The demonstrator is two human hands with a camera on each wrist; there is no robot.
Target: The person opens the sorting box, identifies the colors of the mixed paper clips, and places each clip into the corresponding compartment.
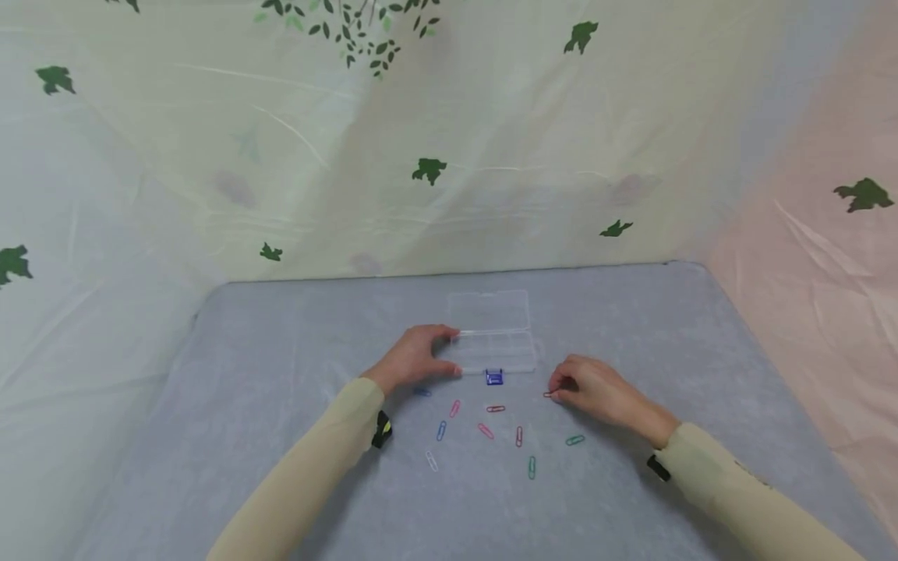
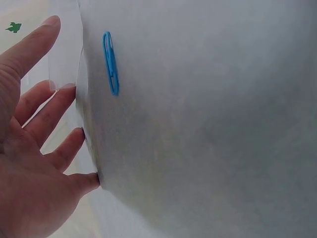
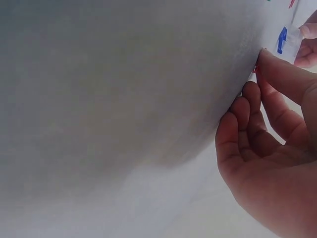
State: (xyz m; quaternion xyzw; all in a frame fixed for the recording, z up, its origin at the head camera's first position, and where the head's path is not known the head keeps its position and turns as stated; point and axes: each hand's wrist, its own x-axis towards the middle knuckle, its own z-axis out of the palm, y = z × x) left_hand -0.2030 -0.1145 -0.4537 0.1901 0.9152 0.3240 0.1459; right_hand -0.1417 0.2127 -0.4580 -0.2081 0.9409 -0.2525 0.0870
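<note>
A clear plastic box (image 1: 493,352) lies on the grey cloth with its lid (image 1: 489,311) folded back and a blue latch (image 1: 494,377) at its front. My left hand (image 1: 418,357) holds the box's left end, thumb at the near corner and a finger at the far one. To the right of the box, my right hand (image 1: 596,387) pinches a red paper clip (image 1: 548,395) at the cloth between thumb and index finger. In the right wrist view, only a bit of that red clip (image 3: 255,69) shows between the fingertips. A blue paper clip (image 2: 111,63) lies near my left hand.
Several paper clips are scattered in front of the box, among them a pink one (image 1: 486,431), a dark red one (image 1: 519,436), a green one (image 1: 532,467) and a white one (image 1: 431,461). Behind the table hangs a pale curtain (image 1: 491,210) with leaf prints.
</note>
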